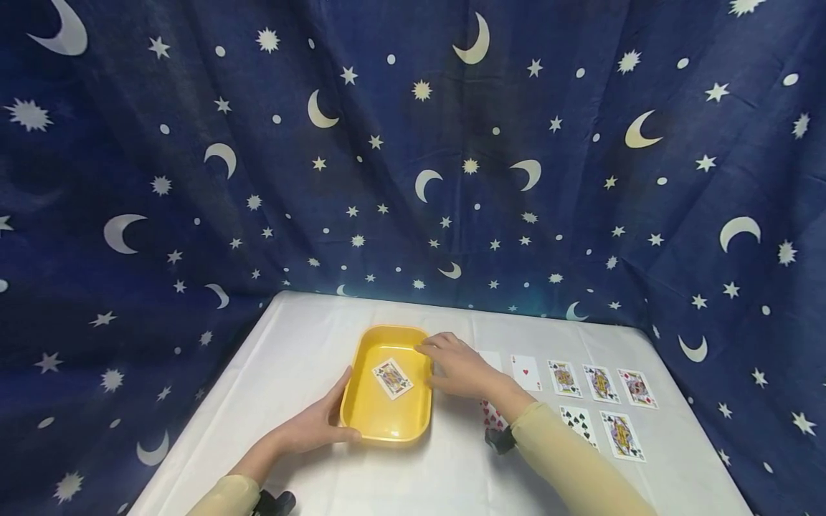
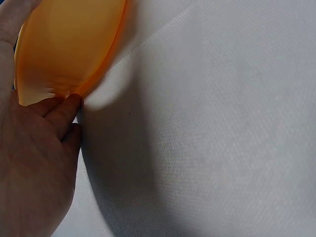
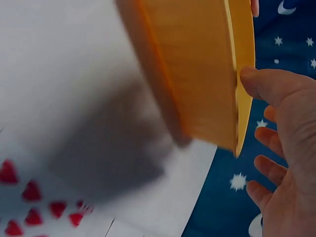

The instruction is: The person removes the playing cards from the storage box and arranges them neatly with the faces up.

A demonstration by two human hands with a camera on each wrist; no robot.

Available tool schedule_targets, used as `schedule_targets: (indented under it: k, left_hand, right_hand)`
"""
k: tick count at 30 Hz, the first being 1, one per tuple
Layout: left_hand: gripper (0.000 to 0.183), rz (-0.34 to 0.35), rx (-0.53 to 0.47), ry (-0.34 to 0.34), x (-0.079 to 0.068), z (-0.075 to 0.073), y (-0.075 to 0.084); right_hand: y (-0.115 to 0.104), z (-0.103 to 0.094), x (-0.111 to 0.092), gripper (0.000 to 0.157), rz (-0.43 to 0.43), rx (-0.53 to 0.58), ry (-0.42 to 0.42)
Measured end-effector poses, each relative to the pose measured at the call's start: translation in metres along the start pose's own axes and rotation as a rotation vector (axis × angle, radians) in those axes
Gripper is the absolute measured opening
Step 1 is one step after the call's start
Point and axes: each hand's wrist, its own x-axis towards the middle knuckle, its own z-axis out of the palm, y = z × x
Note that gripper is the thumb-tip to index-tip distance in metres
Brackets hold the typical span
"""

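A yellow plastic tray (image 1: 386, 430) stands near the middle of the white table, with one playing card (image 1: 392, 378), a face card, lying slantwise inside. My left hand (image 1: 316, 423) grips the tray's near left corner, thumb along the front side and fingers along the left wall; the left wrist view shows its fingertips against the tray's lower edge. At the far right side is my right hand (image 1: 461, 365). In the right wrist view its thumb (image 3: 266, 84) overlaps the tray's rim, while the other fingers are spread loosely apart from the wall.
Several face-up cards form two rows on the right, including an ace of hearts (image 1: 526, 373), a black number card (image 1: 578, 426) and a face card (image 1: 622, 436). My right forearm partly covers a hearts card (image 1: 492, 416). A dark blue curtain (image 1: 387, 158) hangs behind the table.
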Motion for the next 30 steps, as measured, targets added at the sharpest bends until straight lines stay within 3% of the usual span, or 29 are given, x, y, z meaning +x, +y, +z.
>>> schedule_targets:
  k: [9, 20, 30]
  left_hand:
    - [0.123, 0.012, 0.021, 0.006, -0.001, 0.0, 0.001]
    - [0.122, 0.038, 0.023, 0.002, -0.004, -0.001, 0.002]
    - [0.122, 0.038, 0.02, 0.002, -0.004, -0.001, 0.001]
  right_hand:
    - [-0.027, 0.01, 0.026, 0.044, -0.116, -0.139, -0.121]
    - [-0.057, 0.028, 0.035, 0.047, -0.089, -0.283, -0.327]
    - [-0.076, 0.039, 0.031, 0.049, -0.074, -0.323, -0.323]
